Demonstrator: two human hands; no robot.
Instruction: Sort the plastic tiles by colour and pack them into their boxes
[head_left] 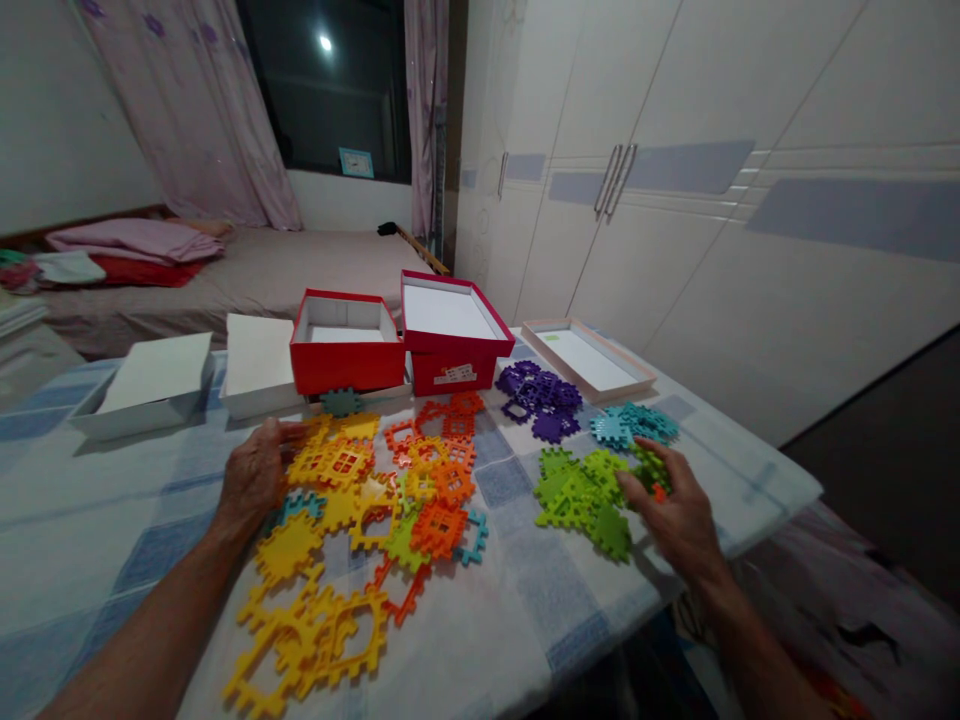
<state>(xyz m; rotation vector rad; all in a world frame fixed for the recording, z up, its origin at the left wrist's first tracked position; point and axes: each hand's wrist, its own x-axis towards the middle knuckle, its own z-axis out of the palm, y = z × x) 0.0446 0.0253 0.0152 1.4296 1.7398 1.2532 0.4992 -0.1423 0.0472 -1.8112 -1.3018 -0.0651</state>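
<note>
Sorting by colour, we'd guess: L hand at yellow pcs, R hand at green pcs, can't tell grips; next prob. needs orange bit pulled.

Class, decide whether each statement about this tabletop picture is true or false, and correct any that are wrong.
1. The right hand is at the green pieces. True.
2. The left hand is at the purple pieces. False: it is at the yellow pieces.
3. A turquoise pile lies beyond the green pieces. True.
4. The tablecloth is plain red. False: it is patterned in blue and white.
</note>
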